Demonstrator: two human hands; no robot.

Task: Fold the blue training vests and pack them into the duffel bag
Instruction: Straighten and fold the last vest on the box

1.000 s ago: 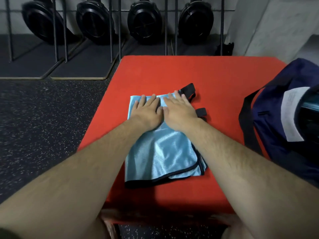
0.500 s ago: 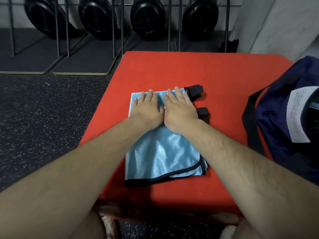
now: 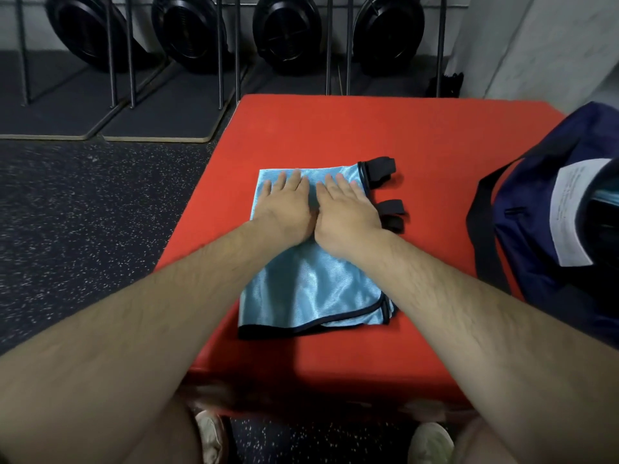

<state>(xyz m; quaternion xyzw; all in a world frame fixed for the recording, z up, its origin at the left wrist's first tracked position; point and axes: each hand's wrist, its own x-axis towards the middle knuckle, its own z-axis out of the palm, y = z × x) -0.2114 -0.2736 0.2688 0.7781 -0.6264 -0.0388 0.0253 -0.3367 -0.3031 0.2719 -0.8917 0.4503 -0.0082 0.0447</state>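
A light blue training vest [image 3: 311, 289] with black trim lies folded on the red padded box [image 3: 418, 139]. Black straps [image 3: 382, 169] stick out at its far right corner. My left hand [image 3: 284, 205] and my right hand [image 3: 345, 209] press flat on the vest's far half, side by side, fingers straight. The navy duffel bag [image 3: 536, 209] stands open at the right edge of the box, with a white label on its flap and a bit of blue fabric showing inside.
Dark speckled rubber floor [image 3: 83, 229] lies to the left of the box. Black fan-wheel machines [image 3: 284, 28] on metal frames line the back wall. A grey wall [image 3: 536, 45] rises at the back right. My shoes [image 3: 428, 443] show below the box.
Both hands have slid a little toward the vest's far edge while staying flat on it. The view has shifted slightly; the vest and bag stay put.
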